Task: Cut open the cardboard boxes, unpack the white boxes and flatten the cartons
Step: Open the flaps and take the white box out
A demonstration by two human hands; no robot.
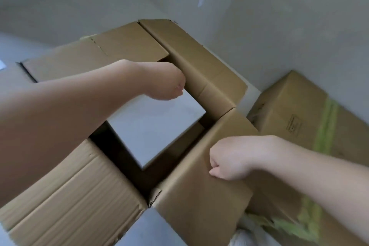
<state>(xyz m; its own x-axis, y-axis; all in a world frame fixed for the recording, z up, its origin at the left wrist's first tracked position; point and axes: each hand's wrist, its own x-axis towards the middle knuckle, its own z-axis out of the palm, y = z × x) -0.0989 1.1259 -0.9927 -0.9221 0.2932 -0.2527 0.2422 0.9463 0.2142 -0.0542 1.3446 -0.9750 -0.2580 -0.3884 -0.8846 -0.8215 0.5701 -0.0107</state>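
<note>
An open brown carton (69,195) fills the middle of the view, its four flaps splayed outward. Inside it a white box (153,126) sits tilted, with dark gaps around it. My left hand (159,80) reaches over the box's far corner; the thumb lies on its top and the fingers go down out of sight between the box and the carton wall. My right hand (229,160) is curled into a fist and rests knuckles-down on the right flap (199,205), with nothing visible in it.
A second, closed carton (289,110) with green tape stands to the right against the pale wall (279,26). Grey floor (12,50) shows at the left and at the bottom between the flaps.
</note>
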